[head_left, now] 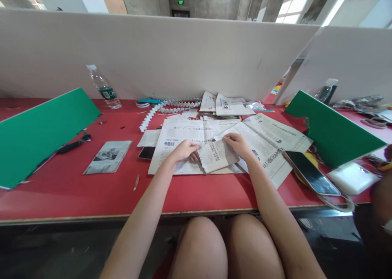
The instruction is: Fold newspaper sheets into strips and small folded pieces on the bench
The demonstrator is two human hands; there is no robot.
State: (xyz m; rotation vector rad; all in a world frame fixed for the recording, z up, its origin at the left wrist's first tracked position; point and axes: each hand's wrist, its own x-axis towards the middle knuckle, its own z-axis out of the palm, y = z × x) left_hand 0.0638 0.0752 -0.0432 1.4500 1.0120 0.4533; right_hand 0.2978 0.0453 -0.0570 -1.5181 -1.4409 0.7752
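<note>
Between my two hands is a folded piece of newspaper [218, 156], tilted over larger sheets. My left hand [187, 150] pinches its left edge, thumb on top and fingers partly beneath. At its upper right corner, my right hand [237, 145] grips it between thumb and fingers. Underneath lie an open newspaper sheet [170, 158] and, to the right, another spread newspaper [278, 134]. A small folded newspaper packet [108, 157] rests on the red table to the left.
Green dividers stand at left [45, 132] and right [330, 128] on the red table [196, 197]. A plastic bottle [105, 89], a white zigzag paper chain [153, 115] and more papers [231, 104] are at the back. A phone [310, 173] leans near a white box [352, 178] at right.
</note>
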